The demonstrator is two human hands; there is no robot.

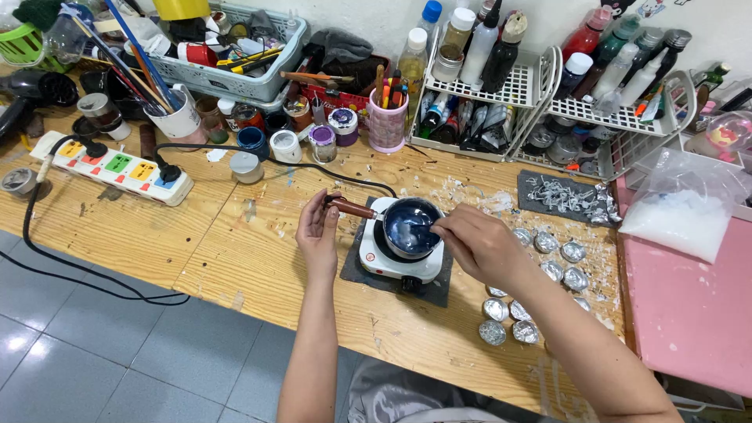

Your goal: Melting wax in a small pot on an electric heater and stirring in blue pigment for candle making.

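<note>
Fingers of my left hand (317, 231) are wrapped around the brown wooden handle (352, 208) of a small dark pan (410, 227), thumb on top, holding it steady. The pan sits on a little white hot plate (398, 262), which rests on a dark mat (435, 288) near the middle of the desk (258, 251), a bit toward the front edge. My right hand (479, 244) is pinched narrow around something thin that reaches into the pan; I cannot tell just what it is, a stick or a small spoon, since my fingers cover most of it. The dark blue liquid in the pan looks glossy and runny, so I judge it will slosh if the pan tips, and the metal bowl is likely hot on that plate. The wooden handle is the safe place to hold it, close to the bowl for control, and the pan itself looks light but top-heavy once lifted by one end. Just to the right of the hot plate lies a cluster of small foil cups (548, 270), thin and easily crushed, running toward the front edge of the desk. Farther right, a pink mat (689, 313) carries a clear bag of white flakes (685, 211). Toward the back edge stand paint jars (321, 143), a pink pot of tools (387, 121) and white wire racks (501, 98) of bottles. A power strip (117, 167) lies near the left end.
</note>
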